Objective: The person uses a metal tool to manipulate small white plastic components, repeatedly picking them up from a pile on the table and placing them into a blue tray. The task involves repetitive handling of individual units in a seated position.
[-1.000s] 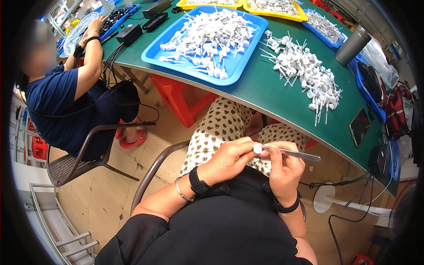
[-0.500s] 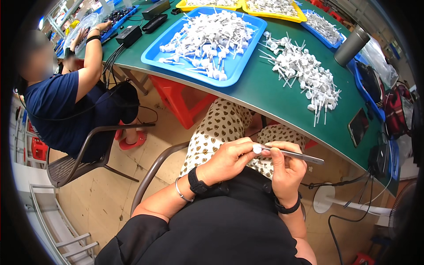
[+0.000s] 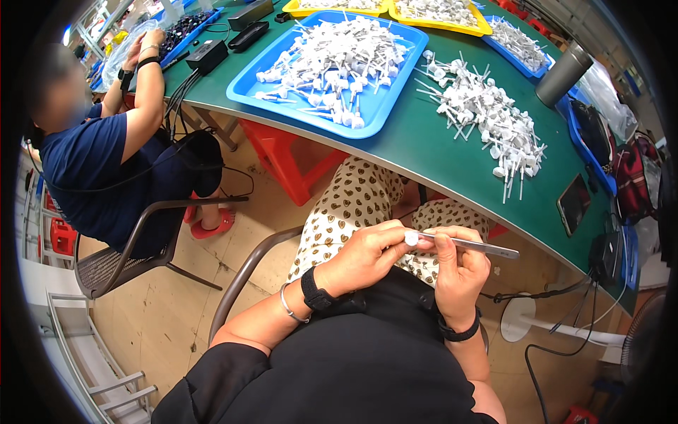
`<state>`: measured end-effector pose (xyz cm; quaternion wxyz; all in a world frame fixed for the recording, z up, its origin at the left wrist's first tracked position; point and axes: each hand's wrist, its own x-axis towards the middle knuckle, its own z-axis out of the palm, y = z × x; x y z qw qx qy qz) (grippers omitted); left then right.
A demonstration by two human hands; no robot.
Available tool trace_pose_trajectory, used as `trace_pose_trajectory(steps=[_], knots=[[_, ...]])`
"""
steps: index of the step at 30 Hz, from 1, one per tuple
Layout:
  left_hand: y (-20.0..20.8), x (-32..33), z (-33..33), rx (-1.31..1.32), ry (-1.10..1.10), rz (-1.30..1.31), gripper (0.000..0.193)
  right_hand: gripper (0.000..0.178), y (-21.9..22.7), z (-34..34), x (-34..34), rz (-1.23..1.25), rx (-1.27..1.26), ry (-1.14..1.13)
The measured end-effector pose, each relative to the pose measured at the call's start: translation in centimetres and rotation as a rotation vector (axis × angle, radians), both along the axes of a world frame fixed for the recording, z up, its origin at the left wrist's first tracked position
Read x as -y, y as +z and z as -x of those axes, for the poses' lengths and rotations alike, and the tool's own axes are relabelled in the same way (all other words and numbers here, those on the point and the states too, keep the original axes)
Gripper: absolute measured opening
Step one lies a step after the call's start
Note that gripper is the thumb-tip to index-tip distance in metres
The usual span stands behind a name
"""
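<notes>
Above my lap, my left hand [image 3: 369, 256] is closed on a small white round-headed part [image 3: 412, 239], pinched between thumb and fingers. My right hand [image 3: 459, 268] grips a pair of silver metal tweezers [image 3: 487, 247], whose tips reach the white part's head; their exact contact is too small to tell. Both hands are nearly touching. Beyond them on the table, a blue tray [image 3: 244, 88] holds a heap of similar white parts with thin stems. To its right, a loose pile of such parts [image 3: 494, 120] lies directly on the green tabletop [image 3: 424, 159].
Yellow trays [image 3: 482, 27] and another blue tray [image 3: 542, 71] of parts stand farther back. A grey bottle [image 3: 563, 74] and a phone [image 3: 573, 203] are at the right. On the left sits a co-worker [image 3: 99, 155], near a black box with cables [image 3: 207, 56]. A red stool [image 3: 282, 159] is under the table.
The co-worker's hands have drawn closer together over the plastic bag at the far left. My hands, the tweezers and the white part show almost no movement.
</notes>
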<state>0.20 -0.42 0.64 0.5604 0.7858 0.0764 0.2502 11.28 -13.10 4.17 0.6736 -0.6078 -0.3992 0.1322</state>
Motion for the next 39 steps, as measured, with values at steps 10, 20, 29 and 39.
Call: trace_pose_trajectory(steps=[10,20,29,39], knots=[[0.2,0.1,0.0,-0.015,0.004,-0.011,0.016,0.01,0.0,-0.1,0.2,0.046,0.025,-0.004],[0.1,0.3,-0.4,-0.006,0.025,-0.021,0.017,0.007,-0.2,0.1,0.0,0.017,0.048,-0.076],[0.5,0.2,-0.4,-0.001,0.019,-0.024,0.018,0.009,0.3,0.2,0.2,0.097,0.122,-0.042],[0.5,0.2,-0.1,-0.017,-0.049,0.033,0.025,0.008,1.0,-0.6,0.2,0.139,-0.116,0.049]])
